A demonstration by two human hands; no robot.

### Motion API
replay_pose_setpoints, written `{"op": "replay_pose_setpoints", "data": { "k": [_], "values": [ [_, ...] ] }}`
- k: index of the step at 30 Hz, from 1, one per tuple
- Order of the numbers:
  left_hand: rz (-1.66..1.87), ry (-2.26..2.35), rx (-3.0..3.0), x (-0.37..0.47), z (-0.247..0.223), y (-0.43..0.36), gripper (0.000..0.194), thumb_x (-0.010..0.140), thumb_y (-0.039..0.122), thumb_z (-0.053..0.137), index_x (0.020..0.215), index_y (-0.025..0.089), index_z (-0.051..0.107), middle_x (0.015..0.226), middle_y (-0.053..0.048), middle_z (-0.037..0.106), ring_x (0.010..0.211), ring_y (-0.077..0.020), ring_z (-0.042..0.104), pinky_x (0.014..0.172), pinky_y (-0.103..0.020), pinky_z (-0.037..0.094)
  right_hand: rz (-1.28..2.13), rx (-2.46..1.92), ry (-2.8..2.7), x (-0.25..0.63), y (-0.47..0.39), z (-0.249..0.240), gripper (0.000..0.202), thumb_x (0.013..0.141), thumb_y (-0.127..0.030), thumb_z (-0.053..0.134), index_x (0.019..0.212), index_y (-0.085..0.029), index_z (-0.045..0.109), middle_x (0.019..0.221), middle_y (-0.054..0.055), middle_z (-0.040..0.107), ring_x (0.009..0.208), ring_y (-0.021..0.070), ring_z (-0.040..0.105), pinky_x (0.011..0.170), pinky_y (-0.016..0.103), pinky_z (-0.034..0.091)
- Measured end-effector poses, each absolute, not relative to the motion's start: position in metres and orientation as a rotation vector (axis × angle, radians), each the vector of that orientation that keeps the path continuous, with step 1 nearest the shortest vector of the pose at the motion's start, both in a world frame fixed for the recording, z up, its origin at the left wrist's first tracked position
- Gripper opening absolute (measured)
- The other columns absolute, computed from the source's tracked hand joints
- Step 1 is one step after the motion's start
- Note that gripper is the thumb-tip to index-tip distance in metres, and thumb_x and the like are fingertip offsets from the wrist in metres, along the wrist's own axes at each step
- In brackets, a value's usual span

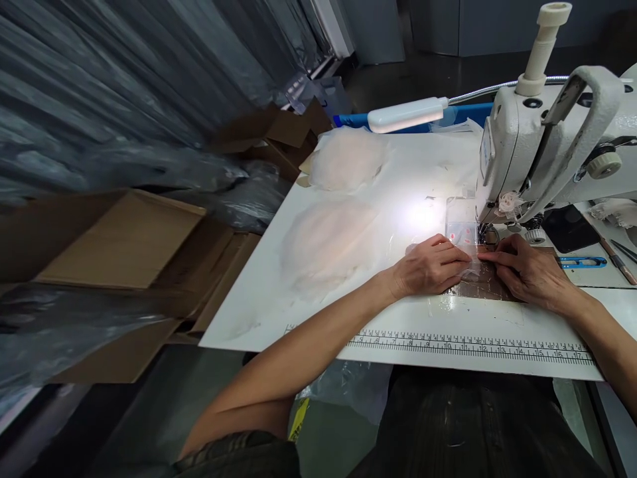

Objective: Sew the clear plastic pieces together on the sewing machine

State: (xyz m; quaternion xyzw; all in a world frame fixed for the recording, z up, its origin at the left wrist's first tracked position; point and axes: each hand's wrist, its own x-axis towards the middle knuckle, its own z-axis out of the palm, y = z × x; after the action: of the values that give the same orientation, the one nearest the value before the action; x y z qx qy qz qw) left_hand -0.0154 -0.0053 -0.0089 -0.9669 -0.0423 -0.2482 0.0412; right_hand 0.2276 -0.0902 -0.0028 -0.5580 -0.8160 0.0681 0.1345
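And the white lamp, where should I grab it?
Probably around the middle of the lamp, coming from the near side. It's a long bar lying sideways, its left end is free, and its right end joins a thin neck that might bend if you pulled there.

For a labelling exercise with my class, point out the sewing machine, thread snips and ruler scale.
Sewing machine (pixel 515 143), head view: white casing of its head.
Thread snips (pixel 583 261), head view: blue body.
Ruler scale (pixel 465 346), head view: numbered middle stretch.
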Motion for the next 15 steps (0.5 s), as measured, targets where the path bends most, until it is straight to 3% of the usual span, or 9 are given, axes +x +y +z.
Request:
{"op": "replay_pose_setpoints", "data": {
  "k": [7,15],
  "values": [
    [-0.753,-0.133,-2.933,-0.015,-0.01,-0.007,0.017,0.097,0.016,0.048,0.096,0.018,0.065,0.103,-0.003,0.074,0.082,-0.0124,0.065,0.081,-0.031,0.047,0.224,-1.48,-2.331,0.223,-0.101,0.01,0.042,0.095,-0.024,0.041,0.126,-0.03,0.068,0.1,0.009,0.059,0.083,0.0171,0.064,0.068,0.029,0.055],
    [-0.639,-0.185,-2.947,-0.014,-0.006,-0.009,0.02,0.098,0.016,0.045,0.094,0.02,0.065,0.103,0.0,0.075,0.083,-0.0113,0.064,0.088,-0.033,0.044,0.021,-1.432,-2.44,0.214,-0.104,0.007,0.04,0.092,-0.021,0.045,0.12,-0.029,0.071,0.101,0.01,0.059,0.081,0.0172,0.062,0.065,0.028,0.054]
  ]
}}
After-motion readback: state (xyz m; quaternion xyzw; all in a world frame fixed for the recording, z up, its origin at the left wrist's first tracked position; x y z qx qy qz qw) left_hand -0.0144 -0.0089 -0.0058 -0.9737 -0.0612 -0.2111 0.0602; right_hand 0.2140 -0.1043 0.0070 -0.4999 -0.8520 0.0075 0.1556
